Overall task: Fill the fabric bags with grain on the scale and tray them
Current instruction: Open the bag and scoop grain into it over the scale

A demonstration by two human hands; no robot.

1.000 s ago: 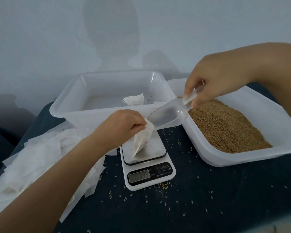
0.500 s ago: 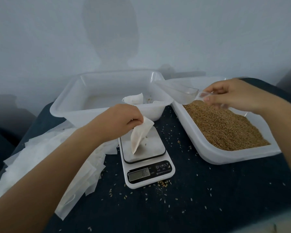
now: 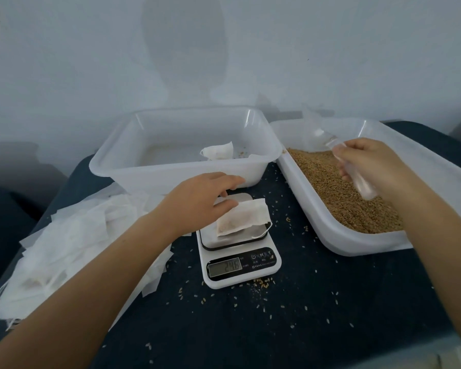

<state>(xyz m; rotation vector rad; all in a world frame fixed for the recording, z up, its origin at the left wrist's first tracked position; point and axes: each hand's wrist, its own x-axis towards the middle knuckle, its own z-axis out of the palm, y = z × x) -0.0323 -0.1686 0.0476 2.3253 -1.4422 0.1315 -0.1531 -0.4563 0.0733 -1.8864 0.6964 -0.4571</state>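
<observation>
A small white fabric bag [image 3: 242, 219] with grain in it lies flat on the platform of the white digital scale [image 3: 240, 265], whose display is lit. My left hand [image 3: 197, 201] hovers over the scale's left side with fingers stretched out, its thumb resting on the bag's upper edge. My right hand [image 3: 375, 166] grips the handle of a clear plastic scoop [image 3: 359, 182] above the grain [image 3: 343, 193] in the white tray [image 3: 330, 230] at the right. The scoop's bowl points away toward the tray's far corner.
A deep white tray [image 3: 171, 177] stands behind the scale with one filled bag [image 3: 218, 151] inside. A heap of empty white bags [image 3: 64, 241] lies at the left on the dark cloth. Loose grains are scattered around the scale.
The bag went from hanging pinched in my left hand to lying flat on the scale, and the fingers spread. My right hand carried the scoop back over the grain tray.
</observation>
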